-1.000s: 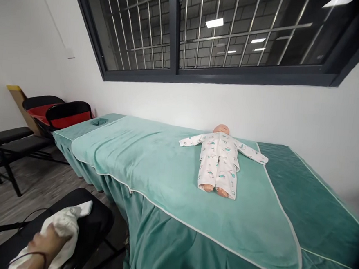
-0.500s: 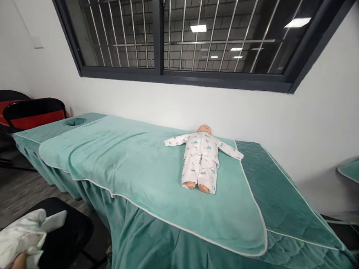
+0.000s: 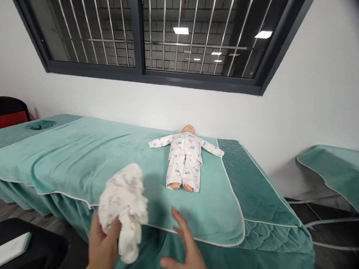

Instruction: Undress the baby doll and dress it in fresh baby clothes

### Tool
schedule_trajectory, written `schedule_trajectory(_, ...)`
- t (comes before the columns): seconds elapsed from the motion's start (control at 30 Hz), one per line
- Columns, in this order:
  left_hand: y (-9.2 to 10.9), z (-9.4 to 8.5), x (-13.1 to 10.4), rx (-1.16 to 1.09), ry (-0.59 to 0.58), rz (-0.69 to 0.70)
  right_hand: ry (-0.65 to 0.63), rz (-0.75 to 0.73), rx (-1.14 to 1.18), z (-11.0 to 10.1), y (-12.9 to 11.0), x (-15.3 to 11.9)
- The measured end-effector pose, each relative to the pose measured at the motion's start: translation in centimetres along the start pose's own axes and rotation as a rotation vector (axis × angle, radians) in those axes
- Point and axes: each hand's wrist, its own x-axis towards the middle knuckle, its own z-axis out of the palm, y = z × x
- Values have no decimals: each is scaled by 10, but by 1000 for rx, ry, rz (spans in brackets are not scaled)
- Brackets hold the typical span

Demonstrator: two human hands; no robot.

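A bunched white cloth garment (image 3: pixel 124 204) with a faint print is gripped in my left hand (image 3: pixel 106 238), held up over the front edge of the bed. To its right, my right hand (image 3: pixel 186 249) is open, thumb and fingers apart, touching nothing. Beyond both hands a baby doll (image 3: pixel 186 149) lies on its back on the light green blanket (image 3: pixel 104 154). It wears white printed pyjamas, arms spread out, feet toward me. The garment's exact kind cannot be made out in its crumpled state.
The bed (image 3: pixel 255 189) has a dark green cover and stands against the wall under a barred window (image 3: pixel 159 77). A black chair (image 3: pixel 49 244) at lower left bears a white flat object (image 3: pixel 3 253). Another green-covered surface (image 3: pixel 346 170) is at right.
My left hand has lifted the white garment from the black chair and brought it right, to the bed's front. My right hand has come up into view. The camera view has shifted right.
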Motion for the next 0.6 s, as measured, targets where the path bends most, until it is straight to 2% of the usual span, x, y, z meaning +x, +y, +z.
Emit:
schedule_trajectory(0.1, 47, 34, -34, -332, -388, -243, -18, -150, -93, -19, -33, 37)
schedule_trajectory(0.17, 73, 52, -49, -454, -581, -415, -29, -220, -84, -26, -47, 52)
schedule_trajectory(0.23, 92, 64, -57, -523, -702, -500, -7, -232, -48, -30, -53, 58)
schedule_trajectory(0.33, 103, 72, -58, -577, -813, -515, 89, -193, -4, -36, -54, 58)
schedule_trajectory(0.43, 97, 73, -55, -578, -831, -400, 205, -158, -57, -57, -56, 64)
schedule_trajectory(0.5, 91, 71, -55, -519, -803, -312, 302, -152, -144, -85, -59, 74)
schedule_trajectory(0.6, 95, 67, -58, -425, -807, -262, 428, -175, -297, -144, -53, 99)
